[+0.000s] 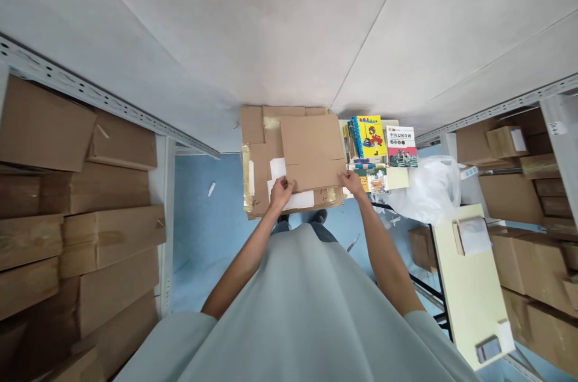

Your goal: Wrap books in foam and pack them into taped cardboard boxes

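We have the cardboard sheet [311, 147] lying over the top of the big box [256, 180], covering much of its right half. Our left hand [282, 193] is closed on the sheet's near left corner, above the box's near edge; our right hand [351, 182] pinches the near right corner, at the box's right side. The hands are apart, with the near edge of the sheet between them.

We judge the sheet light and fairly stiff, dry enough not to slip, and hard to break. Two thin dark lines run in from its sides towards the near edge; we can't tell whether they are creases or cuts, but we expect it to bend there first. The two corners seem a good hold, though gripping beyond those lines would probably keep it flatter. We would mind the right corner, because the yellow book [371, 136] and the green book [374, 181] lie just right of the box.
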`<state>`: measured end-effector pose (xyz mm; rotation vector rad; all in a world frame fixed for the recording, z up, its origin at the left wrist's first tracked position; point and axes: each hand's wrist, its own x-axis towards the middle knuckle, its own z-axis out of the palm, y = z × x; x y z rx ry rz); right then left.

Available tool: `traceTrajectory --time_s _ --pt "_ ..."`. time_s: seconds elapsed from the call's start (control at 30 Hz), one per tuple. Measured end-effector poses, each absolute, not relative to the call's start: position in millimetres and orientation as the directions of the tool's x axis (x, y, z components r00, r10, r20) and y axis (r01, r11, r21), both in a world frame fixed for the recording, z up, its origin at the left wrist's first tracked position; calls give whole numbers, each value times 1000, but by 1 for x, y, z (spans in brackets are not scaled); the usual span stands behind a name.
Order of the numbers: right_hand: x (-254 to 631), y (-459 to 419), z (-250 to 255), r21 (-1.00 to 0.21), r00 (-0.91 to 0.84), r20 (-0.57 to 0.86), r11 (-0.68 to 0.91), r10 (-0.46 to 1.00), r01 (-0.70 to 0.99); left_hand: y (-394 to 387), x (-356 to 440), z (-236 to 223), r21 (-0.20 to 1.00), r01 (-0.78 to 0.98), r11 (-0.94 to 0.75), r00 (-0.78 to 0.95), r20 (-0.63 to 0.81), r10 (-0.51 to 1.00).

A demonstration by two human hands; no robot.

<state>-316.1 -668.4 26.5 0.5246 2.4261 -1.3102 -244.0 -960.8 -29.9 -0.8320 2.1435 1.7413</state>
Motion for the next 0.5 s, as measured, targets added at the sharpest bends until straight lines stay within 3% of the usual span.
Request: traceTrajectory --time_s 0.17,0.37,0.43,0.5 --pt "-313 -651 53 -796 -876 -478 387 70 466 -965 -241 -19 807 -572 146 -812 -533 -237" --pt "-303 -622 83 -900 -919 -387 188 73 394 -1036 -249 -2 659 -688 304 -652 -378 -657" --pt "-298 -602 92 -906 -922 -371 176 108 385 -1059 -253 -2 515 -803 300 -564 -497 -659" --pt "-292 -580 101 -909 -921 -363 165 141 383 -1074 -256 -6 480 -810 338 -582 -582 -568"
